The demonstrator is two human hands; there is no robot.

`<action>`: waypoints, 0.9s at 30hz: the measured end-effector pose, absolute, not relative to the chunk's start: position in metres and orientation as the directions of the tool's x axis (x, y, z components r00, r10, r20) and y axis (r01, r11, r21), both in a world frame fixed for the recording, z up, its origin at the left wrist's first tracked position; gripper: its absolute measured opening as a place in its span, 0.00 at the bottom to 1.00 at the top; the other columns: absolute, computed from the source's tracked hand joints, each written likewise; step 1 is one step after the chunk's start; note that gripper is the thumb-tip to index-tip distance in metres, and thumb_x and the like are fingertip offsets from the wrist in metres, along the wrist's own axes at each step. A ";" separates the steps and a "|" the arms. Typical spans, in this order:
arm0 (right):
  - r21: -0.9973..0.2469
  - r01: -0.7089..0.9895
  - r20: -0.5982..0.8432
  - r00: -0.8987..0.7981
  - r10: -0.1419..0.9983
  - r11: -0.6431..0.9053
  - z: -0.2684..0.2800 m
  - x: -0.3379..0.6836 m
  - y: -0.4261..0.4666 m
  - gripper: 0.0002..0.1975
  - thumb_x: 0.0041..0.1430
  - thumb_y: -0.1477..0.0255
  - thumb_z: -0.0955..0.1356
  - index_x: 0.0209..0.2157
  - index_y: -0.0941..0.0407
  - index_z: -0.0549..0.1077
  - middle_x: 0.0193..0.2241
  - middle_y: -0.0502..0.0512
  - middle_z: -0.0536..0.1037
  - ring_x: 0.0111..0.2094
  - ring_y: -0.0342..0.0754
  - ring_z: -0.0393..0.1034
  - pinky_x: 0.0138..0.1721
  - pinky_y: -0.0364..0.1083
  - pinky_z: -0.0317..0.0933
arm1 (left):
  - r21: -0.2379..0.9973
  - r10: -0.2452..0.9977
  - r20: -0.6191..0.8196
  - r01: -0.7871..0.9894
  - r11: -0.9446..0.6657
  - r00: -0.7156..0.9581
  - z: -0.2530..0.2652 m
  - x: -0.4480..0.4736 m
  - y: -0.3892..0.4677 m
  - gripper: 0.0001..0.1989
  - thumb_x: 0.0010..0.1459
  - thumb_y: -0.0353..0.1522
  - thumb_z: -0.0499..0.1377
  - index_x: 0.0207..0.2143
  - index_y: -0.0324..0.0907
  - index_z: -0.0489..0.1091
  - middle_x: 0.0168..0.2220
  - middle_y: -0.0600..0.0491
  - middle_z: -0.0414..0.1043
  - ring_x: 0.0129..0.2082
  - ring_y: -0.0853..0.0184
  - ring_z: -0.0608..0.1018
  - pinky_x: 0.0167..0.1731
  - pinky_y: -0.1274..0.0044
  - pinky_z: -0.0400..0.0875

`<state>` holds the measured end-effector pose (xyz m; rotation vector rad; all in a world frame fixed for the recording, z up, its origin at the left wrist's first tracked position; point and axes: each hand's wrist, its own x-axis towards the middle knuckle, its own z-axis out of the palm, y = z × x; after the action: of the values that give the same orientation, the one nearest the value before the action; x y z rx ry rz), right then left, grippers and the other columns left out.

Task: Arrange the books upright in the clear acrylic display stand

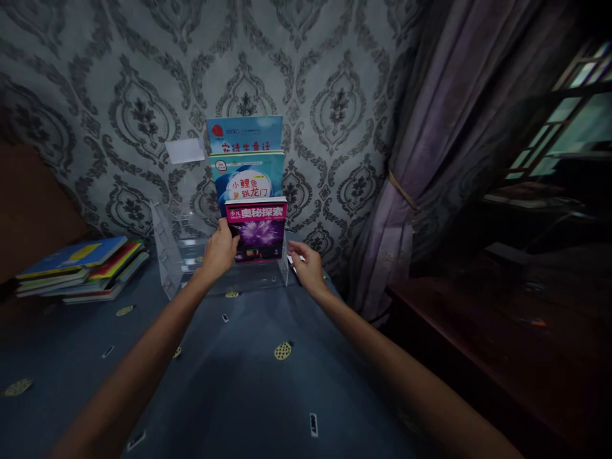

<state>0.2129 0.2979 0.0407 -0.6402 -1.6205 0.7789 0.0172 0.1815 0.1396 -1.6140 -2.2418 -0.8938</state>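
Note:
My left hand (220,250) is closed on the left edge of a magenta and purple book (261,233), its thumb lying across the front cover. That book stands upright at the front of a clear acrylic rack (167,255). Behind it rise a teal book (248,173) and, highest of all, a light blue book (245,132), stepped one above the other at the rack's right side. My right hand (307,262) is beside the rack's right panel, fingers apart and loosely bent, with nothing visible in it. Whether its fingertips touch the panel I cannot tell.
A stack of books (83,268) lies on the blue patterned tablecloth (239,382) at the left. A white card (185,151) shows against the wallpaper. To the right hang a tied purple curtain (396,210) and a dark red wooden surface (454,331).

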 end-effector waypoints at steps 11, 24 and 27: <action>-0.532 0.216 0.745 -0.340 0.574 0.819 0.075 0.217 0.278 0.17 0.60 0.75 0.63 0.46 0.55 0.79 0.44 0.60 0.78 0.46 0.54 0.73 0.46 0.52 0.69 | 0.291 0.802 0.458 0.918 0.271 -0.383 0.151 0.022 0.173 0.17 0.66 0.33 0.57 0.55 0.39 0.59 0.52 0.37 0.77 0.52 0.48 0.80 0.47 0.64 0.74; -0.181 0.548 0.653 -0.554 0.517 0.816 0.088 0.207 0.272 0.18 0.67 0.73 0.62 0.53 0.58 0.78 0.50 0.64 0.78 0.53 0.60 0.63 0.53 0.57 0.59 | 0.269 0.789 0.430 0.896 0.353 -0.439 0.154 0.019 0.176 0.21 0.67 0.37 0.57 0.58 0.38 0.59 0.50 0.37 0.78 0.51 0.46 0.80 0.47 0.62 0.74; -0.167 0.566 0.629 -0.570 0.529 0.807 0.086 0.206 0.273 0.18 0.68 0.72 0.62 0.52 0.57 0.78 0.51 0.63 0.79 0.53 0.60 0.62 0.55 0.59 0.56 | 0.278 0.793 0.425 0.897 0.344 -0.436 0.153 0.016 0.176 0.21 0.67 0.37 0.57 0.58 0.38 0.59 0.50 0.38 0.78 0.51 0.47 0.80 0.47 0.62 0.74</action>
<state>0.2059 0.2729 0.0859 -0.8025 -2.2985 -0.0683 0.0162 0.1764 0.1529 -1.5305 -2.3908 -0.7069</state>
